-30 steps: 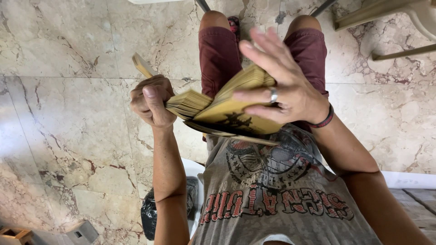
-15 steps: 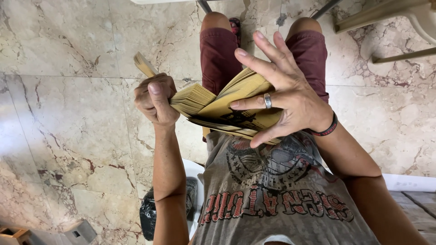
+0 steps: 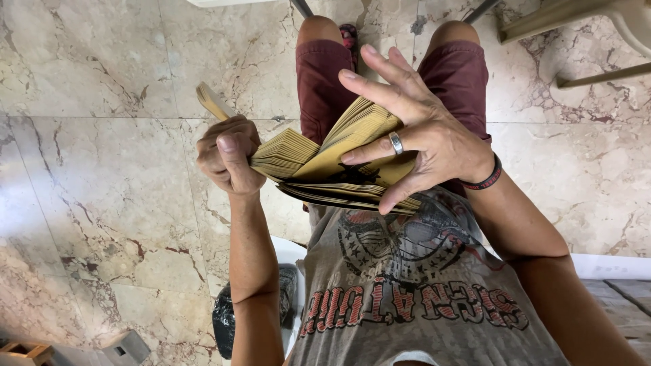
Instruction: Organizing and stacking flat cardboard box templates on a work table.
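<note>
Bright, even daylight fills the frame, with soft glare on the marble floor [image 3: 102, 203] at the left, faint shadows, sharp focus throughout, and wide-angle stretching toward the edges.

Yellowed tan paper stack [image 3: 339, 159], maroon shorts [image 3: 325, 81], grey printed shirt [image 3: 407, 285], veined beige marble floor [image 3: 102, 169].

there was only one camera, worn on the person's head. it looked straight down the person's own body, past the grey shirt [image 3: 413, 298] to the red shorts [image 3: 325, 81] and knees at the top of the picture. the marble floor [image 3: 102, 169] lay far below the shirt. the camera was very near the two hands, which were just above the shirt and filled the middle. no other view shared the scene.
</note>
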